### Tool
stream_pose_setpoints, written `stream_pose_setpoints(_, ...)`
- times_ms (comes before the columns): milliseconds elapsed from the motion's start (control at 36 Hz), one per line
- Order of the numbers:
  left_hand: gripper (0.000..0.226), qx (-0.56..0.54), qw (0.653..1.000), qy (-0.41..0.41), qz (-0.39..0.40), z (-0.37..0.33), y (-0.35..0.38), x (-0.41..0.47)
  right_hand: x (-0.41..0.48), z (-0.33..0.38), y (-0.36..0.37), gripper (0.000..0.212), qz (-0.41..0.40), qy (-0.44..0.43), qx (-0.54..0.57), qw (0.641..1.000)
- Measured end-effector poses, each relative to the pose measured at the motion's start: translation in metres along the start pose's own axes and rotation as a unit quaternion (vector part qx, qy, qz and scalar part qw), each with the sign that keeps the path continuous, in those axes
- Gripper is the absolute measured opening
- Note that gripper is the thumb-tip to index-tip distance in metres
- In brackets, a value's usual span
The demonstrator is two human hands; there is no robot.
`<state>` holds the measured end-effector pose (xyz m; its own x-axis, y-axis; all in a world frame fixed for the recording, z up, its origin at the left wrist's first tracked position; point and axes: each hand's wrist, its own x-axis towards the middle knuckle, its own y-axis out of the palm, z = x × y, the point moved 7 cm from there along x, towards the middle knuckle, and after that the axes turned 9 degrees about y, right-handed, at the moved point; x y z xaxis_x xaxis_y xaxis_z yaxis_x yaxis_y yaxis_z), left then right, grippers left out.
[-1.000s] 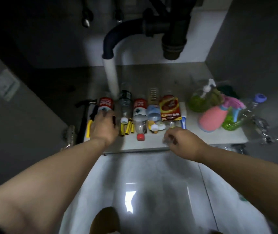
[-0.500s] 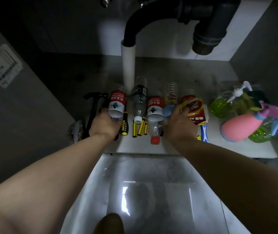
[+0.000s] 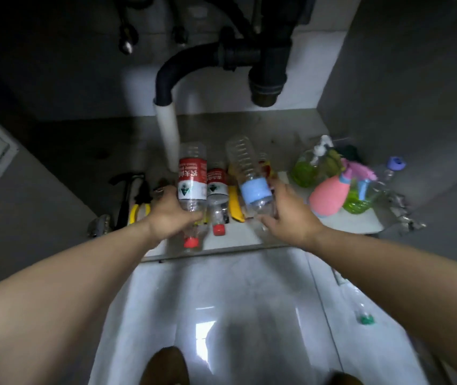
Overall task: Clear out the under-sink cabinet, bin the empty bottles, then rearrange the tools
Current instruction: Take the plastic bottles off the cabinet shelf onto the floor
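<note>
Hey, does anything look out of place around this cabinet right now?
Yes: what looks like a clear bottle with a green cap lies alone on the floor tiles, outside the cabinet, to the right.

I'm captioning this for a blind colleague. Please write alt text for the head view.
Under a sink, the left hand grips a red-labelled bottle and the right hand grips a blue-labelled bottle. A second red bottle, hammer, pliers and pink sprayer sit on the cabinet floor.

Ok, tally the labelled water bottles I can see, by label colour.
Red-label bottle: 2
Blue-label bottle: 1
Total: 3
</note>
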<state>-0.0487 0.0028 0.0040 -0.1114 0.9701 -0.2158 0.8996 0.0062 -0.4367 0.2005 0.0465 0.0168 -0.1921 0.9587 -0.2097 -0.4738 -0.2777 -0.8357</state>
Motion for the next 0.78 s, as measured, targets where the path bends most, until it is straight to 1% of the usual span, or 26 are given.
stream_pose_setpoints(83,0.045,-0.020,0.991,-0.008,0.132,-0.033,0.038,-0.018,-0.040,-0.039,-0.022,0.080,0.039,-0.016,-0.022,0.999)
stream_pose_setpoints(167,0.045,-0.018,0.974,-0.041,0.222,-0.045,0.084,-0.041,-0.084,-0.090,-0.030,0.085,0.084,0.007,-0.023,0.996)
stream_pose_setpoints(278,0.052,-0.016,0.952,-0.086,0.293,-0.041,0.148,-0.075,-0.136,-0.158,-0.019,0.088,0.141,0.069,-0.016,0.987)
stream_pose_setpoints(333,0.051,-0.026,0.941,-0.111,0.319,-0.031,0.178,-0.092,-0.157,-0.186,-0.006,0.089,0.170,0.096,-0.025,0.980)
stream_pose_setpoints(417,0.049,-0.051,0.933,-0.169,0.314,-0.011,0.217,-0.115,-0.174,-0.219,0.015,0.094,0.192,0.135,-0.010,0.972)
stream_pose_setpoints(472,0.048,-0.058,0.931,-0.196,0.304,0.002,0.239,-0.126,-0.177,-0.233,0.027,0.094,0.186,0.149,-0.019,0.971)
stream_pose_setpoints(556,0.055,-0.071,0.934,-0.226,0.266,0.021,0.264,-0.129,-0.173,-0.247,0.045,0.094,0.172,0.157,-0.011,0.972)
stream_pose_setpoints(639,0.060,-0.083,0.943,-0.230,0.227,0.040,0.283,-0.122,-0.165,-0.253,0.063,0.089,0.158,0.140,-0.020,0.977)
stream_pose_setpoints(694,0.062,-0.070,0.949,-0.224,0.209,0.051,0.293,-0.114,-0.158,-0.257,0.075,0.085,0.145,0.134,-0.043,0.979)
stream_pose_setpoints(778,0.061,-0.047,0.959,-0.203,0.191,0.064,0.309,-0.101,-0.147,-0.264,0.090,0.078,0.124,0.153,-0.062,0.979)
